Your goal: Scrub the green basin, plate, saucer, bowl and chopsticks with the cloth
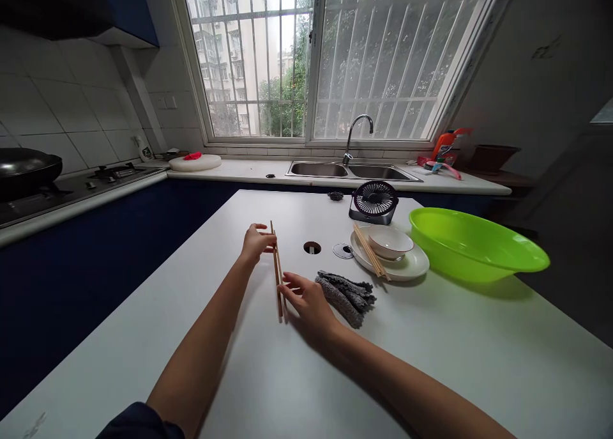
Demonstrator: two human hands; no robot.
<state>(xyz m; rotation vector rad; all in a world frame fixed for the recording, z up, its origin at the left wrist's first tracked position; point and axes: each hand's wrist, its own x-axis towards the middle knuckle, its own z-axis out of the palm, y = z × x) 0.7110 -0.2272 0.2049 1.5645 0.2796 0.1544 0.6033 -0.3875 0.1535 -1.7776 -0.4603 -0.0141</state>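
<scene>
A pair of wooden chopsticks (278, 266) stretches between my two hands, just over the white table. At their far end my left hand (257, 242) pinches them between thumb and fingers. Lower down, my right hand (305, 297) has its fingertips closed on their near part. Right beside that hand lies a crumpled grey cloth (345, 295). Farther right, a white plate (416, 266) bears a small white bowl (390, 244) and several more chopsticks (370, 252), which lean across its left rim.
A large green basin (479, 241) stands at the table's right side. Behind the plate is a small black fan (373, 201), with a dark scrubber (336, 196) near it. The tabletop has a round hole (312, 248). A double sink (320, 169) lies under the window.
</scene>
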